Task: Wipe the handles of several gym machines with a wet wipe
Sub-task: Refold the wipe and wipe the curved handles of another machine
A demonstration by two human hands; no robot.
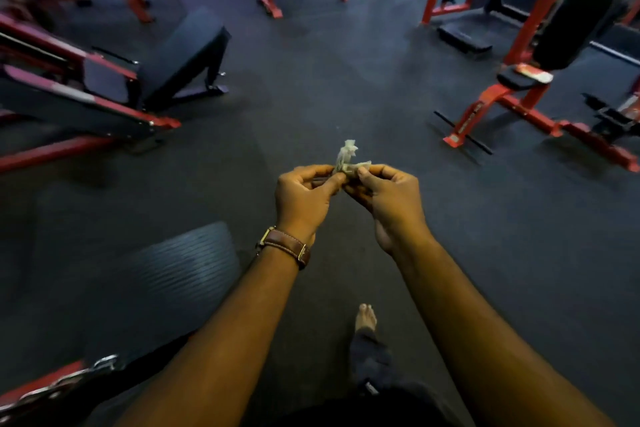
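- Wet wipe (347, 159) pinched between left hand (304, 199) and right hand (389, 204), fingertips clamped on its lower end.
- Pale, crumpled — twisted tuft sticking up above the fingers.

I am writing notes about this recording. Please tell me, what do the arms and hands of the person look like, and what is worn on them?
Both forearms are bare, with no sleeves and no gloves. The left hand has a watch with a brown leather strap, pale stitching and a gold-coloured buckle on its wrist. The right hand and its wrist carry nothing that shows.
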